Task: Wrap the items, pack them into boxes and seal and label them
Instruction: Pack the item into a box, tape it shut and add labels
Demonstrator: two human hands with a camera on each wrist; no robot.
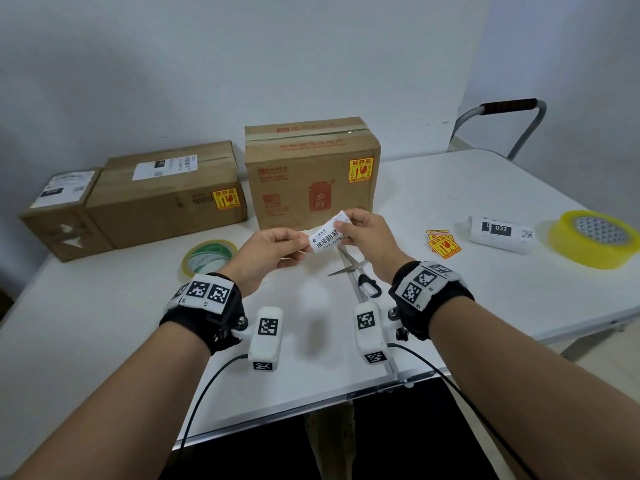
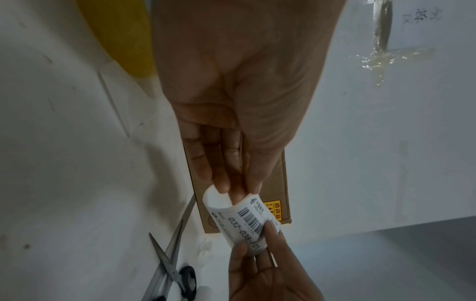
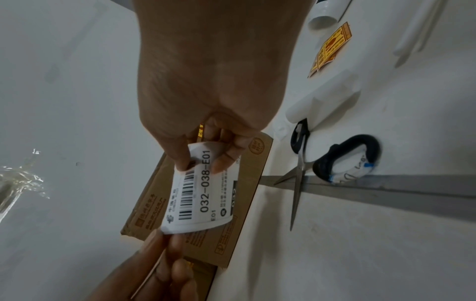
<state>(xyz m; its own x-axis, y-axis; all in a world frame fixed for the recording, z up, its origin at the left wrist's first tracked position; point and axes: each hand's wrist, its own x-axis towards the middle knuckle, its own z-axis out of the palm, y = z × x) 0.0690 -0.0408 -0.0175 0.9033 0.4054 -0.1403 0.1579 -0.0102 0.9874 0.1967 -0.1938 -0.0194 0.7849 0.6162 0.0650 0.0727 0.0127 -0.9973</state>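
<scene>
A white shipping label (image 1: 328,234) with a barcode and "032-038-E01" is held above the table between both hands. My left hand (image 1: 273,249) pinches its lower left end (image 2: 226,200). At the upper right end (image 3: 198,156), my right hand (image 1: 360,226) pinches it. Curled into an arc, the label (image 3: 198,195) hangs in front of a sealed cardboard box (image 1: 311,174) with red print and a yellow fragile sticker. Two more sealed boxes (image 1: 166,195) with labels stand to the left.
Scissors (image 1: 349,263) lie on the white table (image 1: 450,289) under my hands. A green-cored tape roll (image 1: 207,256) lies left. Right lie yellow fragile stickers (image 1: 443,242), a label roll (image 1: 502,233) and a yellow tape roll (image 1: 594,237). A chair (image 1: 502,123) stands behind.
</scene>
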